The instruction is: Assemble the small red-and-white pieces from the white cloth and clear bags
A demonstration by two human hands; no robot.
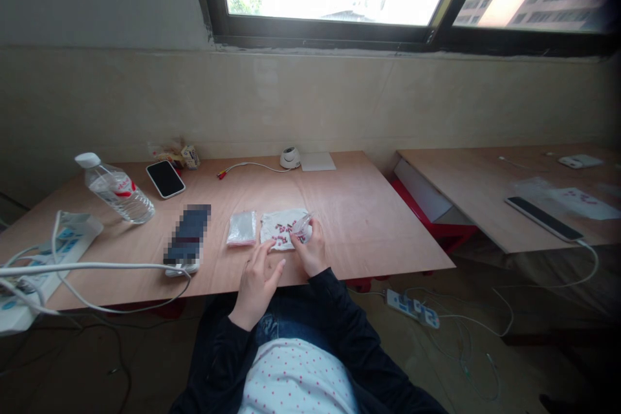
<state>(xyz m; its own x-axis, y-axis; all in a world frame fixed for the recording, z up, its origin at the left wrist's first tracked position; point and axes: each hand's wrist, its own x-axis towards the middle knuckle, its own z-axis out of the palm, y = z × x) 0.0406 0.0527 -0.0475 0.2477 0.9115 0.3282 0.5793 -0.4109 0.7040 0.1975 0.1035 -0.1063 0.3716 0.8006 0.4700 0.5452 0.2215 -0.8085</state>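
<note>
A white sheet (272, 221) with several small red pieces (280, 228) lies on the wooden table (359, 220) in front of me. My right hand (310, 251) is closed on a small clear plastic bag (301, 224) held over the sheet's right edge. My left hand (257, 281) rests near the table's front edge with its fingers stretched toward the sheet, holding nothing. A stack of clear bags (242, 228) lies just left of the sheet.
A water bottle (115, 189) lies at the left, a black phone (165, 178) behind it, and a blurred phone (187, 239) with a white cable. A power strip (58, 239) sits at far left. A second table (514, 194) stands to the right.
</note>
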